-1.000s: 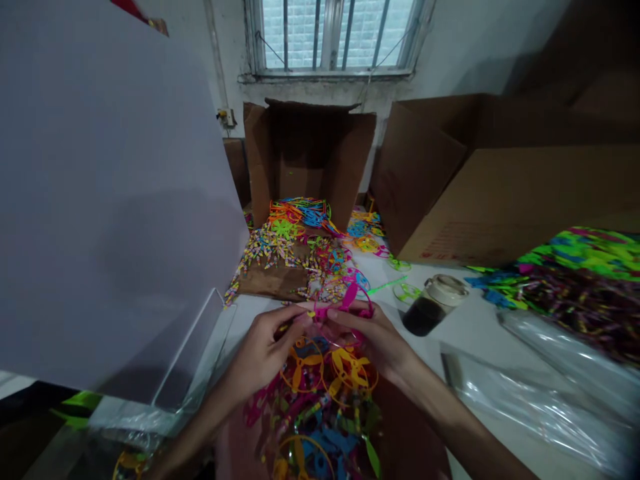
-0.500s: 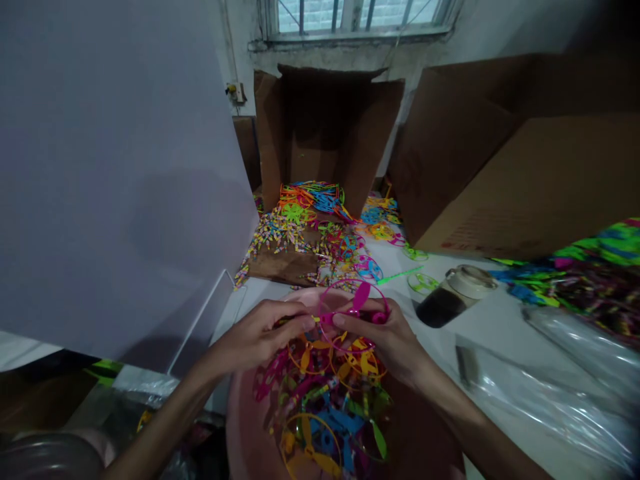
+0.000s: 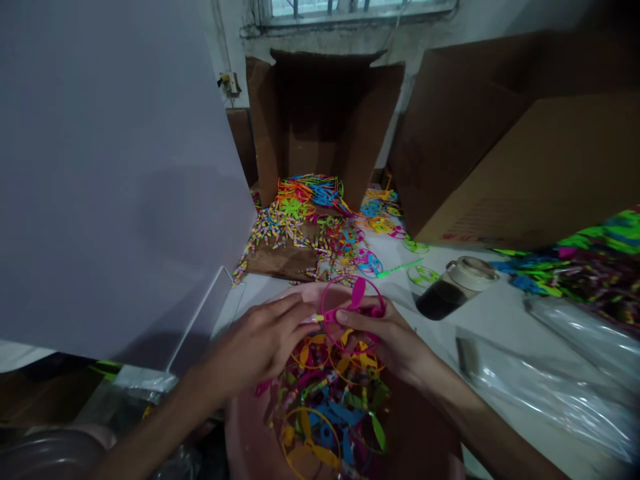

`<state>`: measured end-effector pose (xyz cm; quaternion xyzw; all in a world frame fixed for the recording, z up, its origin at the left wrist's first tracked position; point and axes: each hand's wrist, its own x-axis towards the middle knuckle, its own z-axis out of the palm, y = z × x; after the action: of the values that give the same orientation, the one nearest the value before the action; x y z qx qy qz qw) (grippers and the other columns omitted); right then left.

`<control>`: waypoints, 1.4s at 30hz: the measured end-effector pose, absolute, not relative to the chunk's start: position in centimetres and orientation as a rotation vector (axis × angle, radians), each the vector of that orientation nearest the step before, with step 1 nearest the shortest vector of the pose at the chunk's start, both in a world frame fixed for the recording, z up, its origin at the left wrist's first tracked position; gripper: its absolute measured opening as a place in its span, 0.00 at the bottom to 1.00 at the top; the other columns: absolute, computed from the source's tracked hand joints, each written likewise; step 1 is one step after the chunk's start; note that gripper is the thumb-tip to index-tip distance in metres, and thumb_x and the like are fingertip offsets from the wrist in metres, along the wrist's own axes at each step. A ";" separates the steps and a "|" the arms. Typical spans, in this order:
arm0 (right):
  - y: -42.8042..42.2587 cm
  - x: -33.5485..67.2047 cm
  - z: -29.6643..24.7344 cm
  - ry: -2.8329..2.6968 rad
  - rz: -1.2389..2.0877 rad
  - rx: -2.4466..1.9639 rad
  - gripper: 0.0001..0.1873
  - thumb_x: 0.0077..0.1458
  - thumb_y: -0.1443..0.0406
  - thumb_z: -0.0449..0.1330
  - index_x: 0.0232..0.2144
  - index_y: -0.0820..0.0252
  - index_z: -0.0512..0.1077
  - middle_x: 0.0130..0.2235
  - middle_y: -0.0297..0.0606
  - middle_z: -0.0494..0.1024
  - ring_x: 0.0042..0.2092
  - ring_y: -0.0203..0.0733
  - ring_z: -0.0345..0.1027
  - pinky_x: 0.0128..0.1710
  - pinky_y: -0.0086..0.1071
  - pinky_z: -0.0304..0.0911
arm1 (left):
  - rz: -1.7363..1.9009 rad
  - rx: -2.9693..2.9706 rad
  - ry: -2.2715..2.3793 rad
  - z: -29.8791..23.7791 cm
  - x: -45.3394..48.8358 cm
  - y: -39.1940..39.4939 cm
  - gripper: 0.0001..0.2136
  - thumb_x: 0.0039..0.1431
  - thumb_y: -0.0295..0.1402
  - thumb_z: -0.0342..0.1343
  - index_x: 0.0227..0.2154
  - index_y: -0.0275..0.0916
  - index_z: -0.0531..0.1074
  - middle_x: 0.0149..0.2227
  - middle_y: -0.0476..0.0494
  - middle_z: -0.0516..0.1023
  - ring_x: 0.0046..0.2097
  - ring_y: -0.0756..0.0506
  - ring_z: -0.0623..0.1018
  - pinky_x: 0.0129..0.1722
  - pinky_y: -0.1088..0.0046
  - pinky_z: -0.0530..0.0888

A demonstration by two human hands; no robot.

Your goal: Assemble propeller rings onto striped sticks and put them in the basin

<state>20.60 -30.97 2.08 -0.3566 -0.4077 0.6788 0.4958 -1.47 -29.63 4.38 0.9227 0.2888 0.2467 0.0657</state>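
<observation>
I have the person's right hand (image 3: 380, 337) clenched on a magenta plastic propeller ring (image 3: 354, 300), its thumb pressed against the ring's hub, just above a round pink plastic basin (image 3: 243, 443). The left hand (image 3: 255, 347) reaches in from 8 o'clock, its fingertips (image 3: 305, 310) at the ring's yellow-tipped stem; I cannot tell whether they are gripping it or only touching it.

Below both hands, a tangle of orange, blue and yellow plastic propeller rings (image 3: 325, 400) fills the basin. At 1 o'clock, a glass jar of dark liquid with a beige lid (image 3: 453, 288) stands on the white table (image 3: 495, 327). At 3 o'clock lie clear plastic bags (image 3: 545, 380). At 12 o'clock, a multicoloured heap of plastic pieces (image 3: 300, 233) spreads before an open brown cardboard box (image 3: 320, 127). A white upright board (image 3: 115, 180) fills 9 o'clock.
</observation>
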 end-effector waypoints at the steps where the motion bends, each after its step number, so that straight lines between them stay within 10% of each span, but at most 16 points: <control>1: -31.0 20.6 2.1 -0.941 1.696 -0.862 0.06 0.45 0.63 0.75 0.26 0.56 0.82 0.26 0.33 0.80 0.25 0.35 0.72 0.23 0.27 0.68 | 0.697 2.856 0.882 4.5 -1.5 -29.7 0.14 0.73 0.32 0.43 0.51 0.38 0.72 0.52 0.39 0.79 0.52 0.43 0.80 0.51 0.65 0.79; 17: -31.9 20.1 1.3 -0.911 1.587 -1.030 0.23 0.40 0.60 0.76 0.41 0.55 0.80 0.30 0.35 0.83 0.26 0.43 0.76 0.23 0.35 0.73 | 0.197 3.236 0.847 3.5 -1.3 -29.9 0.19 0.65 0.20 0.41 0.52 0.33 0.71 0.52 0.32 0.80 0.45 0.41 0.83 0.37 0.66 0.83; 34: -31.4 21.4 0.8 -1.097 1.474 -1.087 0.10 0.50 0.59 0.72 0.36 0.54 0.82 0.35 0.36 0.84 0.31 0.40 0.76 0.30 0.33 0.70 | 0.715 2.589 0.910 1.8 -1.2 -28.3 0.12 0.72 0.33 0.48 0.51 0.42 0.73 0.50 0.44 0.82 0.51 0.45 0.81 0.51 0.65 0.78; 42: -32.4 21.3 1.8 -1.244 1.447 -1.048 0.06 0.51 0.58 0.72 0.30 0.53 0.83 0.30 0.35 0.83 0.29 0.40 0.76 0.28 0.33 0.72 | 0.588 2.260 0.803 4.5 -1.9 -28.5 0.10 0.69 0.37 0.53 0.37 0.42 0.78 0.32 0.50 0.82 0.33 0.49 0.80 0.34 0.75 0.73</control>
<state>21.27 -32.40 1.84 -0.4264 -0.5063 0.5889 0.4637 -1.92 -28.50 4.53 0.8639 0.3070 0.2249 0.3298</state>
